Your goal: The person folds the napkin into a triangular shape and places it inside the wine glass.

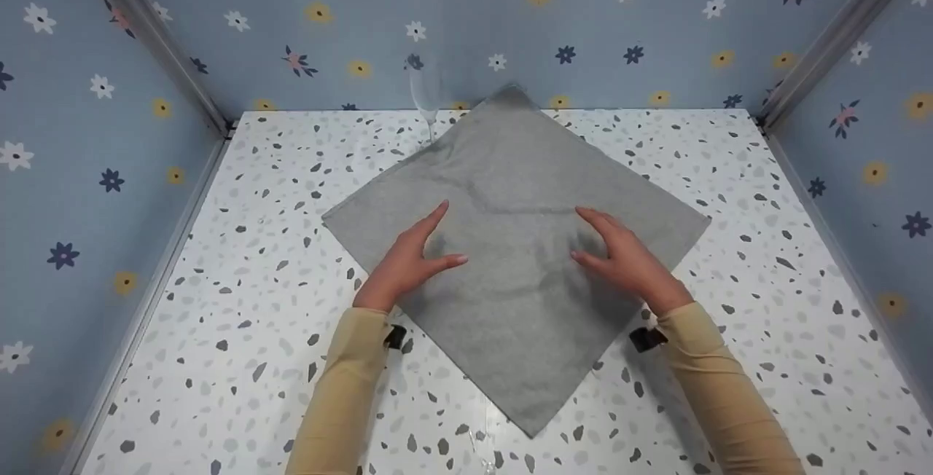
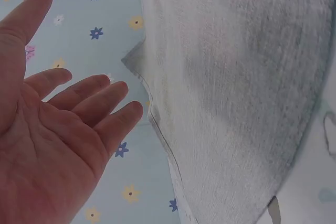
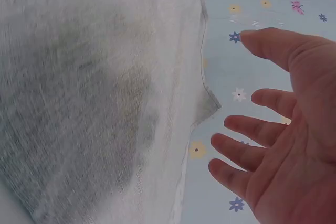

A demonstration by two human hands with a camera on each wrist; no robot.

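Note:
A grey cloth (image 1: 510, 242) lies spread in a diamond on the speckled table, one corner toward the back wall and one toward the front. Faint creases cross its middle. Over its left part is my left hand (image 1: 412, 260), thumb and fingers spread apart and holding nothing. My right hand (image 1: 623, 256) mirrors it over the right part, also with nothing in its grasp, and casts a shadow on the fabric. Both wrist views show the palms, the left hand (image 2: 68, 124) and the right hand (image 3: 289, 140), with relaxed fingers beside the cloth.
A clear stemmed glass (image 1: 426, 92) stands at the back, just behind the cloth's upper left edge. Flowered blue panels (image 1: 481, 30) wall the white speckled tabletop (image 1: 240, 300) at the back and both sides. Something small and transparent (image 1: 482, 453) shows at the front edge.

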